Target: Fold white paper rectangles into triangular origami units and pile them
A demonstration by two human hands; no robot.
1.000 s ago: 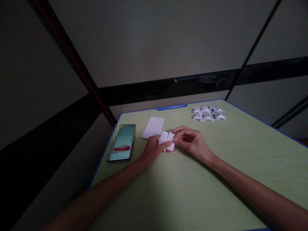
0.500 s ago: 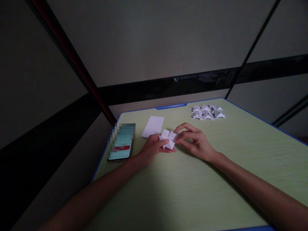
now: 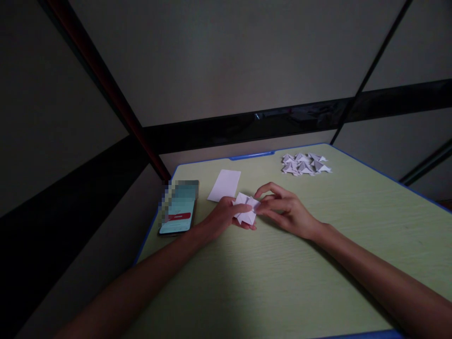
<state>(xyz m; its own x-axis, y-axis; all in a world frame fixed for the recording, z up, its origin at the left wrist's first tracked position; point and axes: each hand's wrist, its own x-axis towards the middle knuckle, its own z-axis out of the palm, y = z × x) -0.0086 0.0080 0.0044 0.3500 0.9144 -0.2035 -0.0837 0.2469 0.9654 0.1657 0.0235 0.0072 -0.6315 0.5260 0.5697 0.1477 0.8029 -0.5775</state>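
Phone point(image 3: 179, 207) and sheet point(image 3: 225, 184) neighbour left hand point(image 3: 222, 217), clamped with right hand point(image 3: 292, 214) on folded paper point(image 3: 247, 217).

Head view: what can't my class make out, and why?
In the head view:
Underside of the folded white paper piece: hidden by upper layers and the left hand.
Its right corner: behind fingertips of the right hand; pinch or touch unclear.
Lettering on the dark-rimmed rectangular phone: partly pixelated, the rest too small.
Creases on six folded white paper shapes: too small.
Near edge of the pale green table: mostly cut off by picture bottom.
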